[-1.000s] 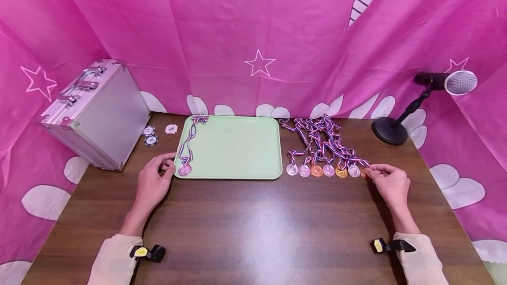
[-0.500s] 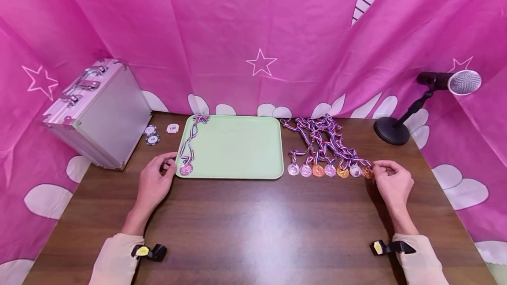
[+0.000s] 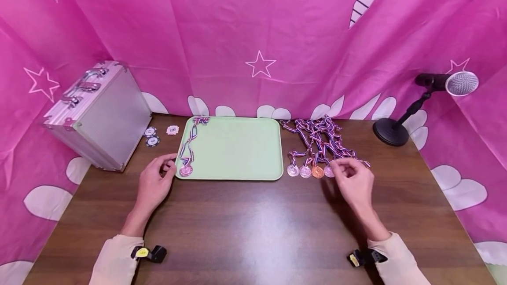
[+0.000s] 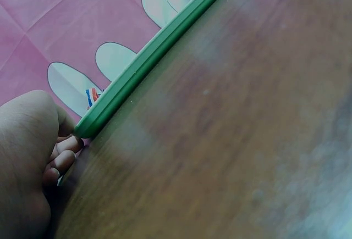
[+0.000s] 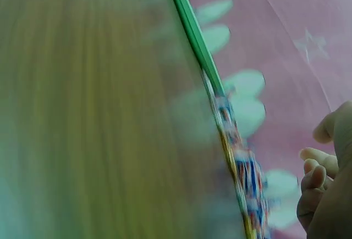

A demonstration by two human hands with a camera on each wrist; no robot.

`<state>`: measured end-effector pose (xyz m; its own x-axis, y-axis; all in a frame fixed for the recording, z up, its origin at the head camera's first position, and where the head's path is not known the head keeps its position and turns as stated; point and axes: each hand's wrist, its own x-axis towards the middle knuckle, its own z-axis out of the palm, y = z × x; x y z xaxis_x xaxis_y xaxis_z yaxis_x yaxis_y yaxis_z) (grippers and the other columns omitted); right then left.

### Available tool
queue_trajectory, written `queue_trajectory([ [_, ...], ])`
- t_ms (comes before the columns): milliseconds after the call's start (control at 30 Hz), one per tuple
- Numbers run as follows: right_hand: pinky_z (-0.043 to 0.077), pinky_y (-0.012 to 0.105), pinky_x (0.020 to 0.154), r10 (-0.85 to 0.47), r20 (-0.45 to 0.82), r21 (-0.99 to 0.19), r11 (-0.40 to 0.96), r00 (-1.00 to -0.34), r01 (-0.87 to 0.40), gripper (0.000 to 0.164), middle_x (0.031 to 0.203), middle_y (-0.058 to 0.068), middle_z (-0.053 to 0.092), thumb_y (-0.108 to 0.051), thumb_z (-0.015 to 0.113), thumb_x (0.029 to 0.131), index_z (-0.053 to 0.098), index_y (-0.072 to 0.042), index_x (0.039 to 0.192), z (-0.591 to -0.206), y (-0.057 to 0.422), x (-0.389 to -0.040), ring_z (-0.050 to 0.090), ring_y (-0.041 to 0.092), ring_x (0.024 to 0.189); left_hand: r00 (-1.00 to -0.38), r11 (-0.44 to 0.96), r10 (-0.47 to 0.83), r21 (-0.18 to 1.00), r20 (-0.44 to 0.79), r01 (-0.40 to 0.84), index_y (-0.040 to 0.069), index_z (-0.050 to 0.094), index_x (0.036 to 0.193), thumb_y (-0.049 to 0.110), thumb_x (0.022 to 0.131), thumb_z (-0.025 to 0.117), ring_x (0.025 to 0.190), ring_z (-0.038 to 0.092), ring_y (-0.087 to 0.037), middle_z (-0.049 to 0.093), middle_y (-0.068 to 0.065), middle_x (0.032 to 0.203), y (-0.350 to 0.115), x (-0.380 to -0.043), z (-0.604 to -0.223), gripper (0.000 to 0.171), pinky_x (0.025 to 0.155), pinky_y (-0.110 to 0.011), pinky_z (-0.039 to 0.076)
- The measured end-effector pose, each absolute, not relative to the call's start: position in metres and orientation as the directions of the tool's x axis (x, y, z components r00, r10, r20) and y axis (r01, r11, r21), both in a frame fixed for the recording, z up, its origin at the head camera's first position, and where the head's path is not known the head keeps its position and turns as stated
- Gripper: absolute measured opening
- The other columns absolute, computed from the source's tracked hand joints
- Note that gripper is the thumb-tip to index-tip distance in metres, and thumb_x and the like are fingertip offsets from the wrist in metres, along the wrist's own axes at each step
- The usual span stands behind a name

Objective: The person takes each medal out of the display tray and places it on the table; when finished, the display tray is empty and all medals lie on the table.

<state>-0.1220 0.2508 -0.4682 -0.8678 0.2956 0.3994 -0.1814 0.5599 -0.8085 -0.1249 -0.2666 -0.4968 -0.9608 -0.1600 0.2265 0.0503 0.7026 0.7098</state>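
Observation:
My left hand (image 3: 157,181) holds the left edge of a light green tray (image 3: 237,146) near its front corner, index finger and thumb at the rim. In the left wrist view the fingers (image 4: 65,159) curl at the tray's corner. On the tray lies a medal (image 3: 185,170) with its striped ribbon (image 3: 191,137) stretched back. My right hand (image 3: 354,184) hovers over a row of medals right of the tray, thumb and fingers apart and holding nothing. An orange-bronze medal (image 3: 317,171) and a silver one (image 3: 292,170) show; the hand hides those further right.
Tangled ribbons (image 3: 317,133) lie behind the medals. A silver case (image 3: 103,118) stands at the left, with poker chips (image 3: 152,141) beside it. At the back right is a microphone (image 3: 461,83) on a black stand (image 3: 390,132). A pink curtain (image 3: 222,47) hangs behind the table.
My right hand has left the rightmost medal and moved left along the row, over the medals nearer its middle. My left hand has stayed at the tray's edge.

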Motion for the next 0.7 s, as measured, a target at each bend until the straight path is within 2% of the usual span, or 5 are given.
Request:
queue_trajectory([
  [100,0.045,0.012,0.06,0.213,0.394,-0.819,0.523,-0.894,-0.237,0.004,0.074,0.003,0.072,-0.004,0.086,0.092,0.084,-0.001,0.092,-0.468,0.228,-0.121,0.058,0.0,0.062,-0.962,0.703,-0.165,0.71,0.216,0.039,0.002,0.071,0.14,0.011,0.108,0.062,0.101,0.058,-0.027,0.068,-0.016,0.113,-0.266,-0.125,-0.496,0.034,0.084,-0.032,0.041],
  [200,0.047,0.014,0.06,0.133,0.391,-0.821,0.499,-0.911,-0.279,0.004,0.074,0.006,0.072,-0.004,0.086,0.091,0.083,-0.001,0.092,-0.47,0.205,-0.121,0.059,0.003,0.062,-0.962,0.703,-0.168,0.71,0.216,0.037,0.002,0.071,0.14,0.011,0.108,0.062,0.101,0.058,-0.026,0.068,-0.016,0.113,-0.266,-0.125,-0.496,0.034,0.084,-0.032,0.04],
  [433,0.05,0.02,0.058,-0.044,0.333,-0.83,0.461,-0.942,-0.315,0.005,0.079,0.003,0.075,-0.005,0.087,0.092,0.083,-0.005,0.096,-0.469,0.148,-0.122,0.06,0.007,0.062,-0.959,0.703,-0.172,0.71,0.226,0.041,0.002,0.072,0.138,0.01,0.108,0.062,0.1,0.057,-0.025,0.068,-0.016,0.112,-0.266,-0.124,-0.498,0.033,0.083,-0.029,0.039],
  [700,0.054,0.024,0.061,-0.223,0.276,-0.803,0.481,-0.935,-0.352,0.005,0.077,-0.004,0.075,-0.013,0.087,0.095,0.084,-0.011,0.098,-0.465,0.083,-0.13,0.061,0.001,0.059,-0.959,0.707,-0.175,0.706,0.222,0.034,0.002,0.072,0.138,0.011,0.108,0.062,0.1,0.057,-0.026,0.067,-0.016,0.112,-0.266,-0.125,-0.499,0.033,0.084,-0.031,0.04],
])
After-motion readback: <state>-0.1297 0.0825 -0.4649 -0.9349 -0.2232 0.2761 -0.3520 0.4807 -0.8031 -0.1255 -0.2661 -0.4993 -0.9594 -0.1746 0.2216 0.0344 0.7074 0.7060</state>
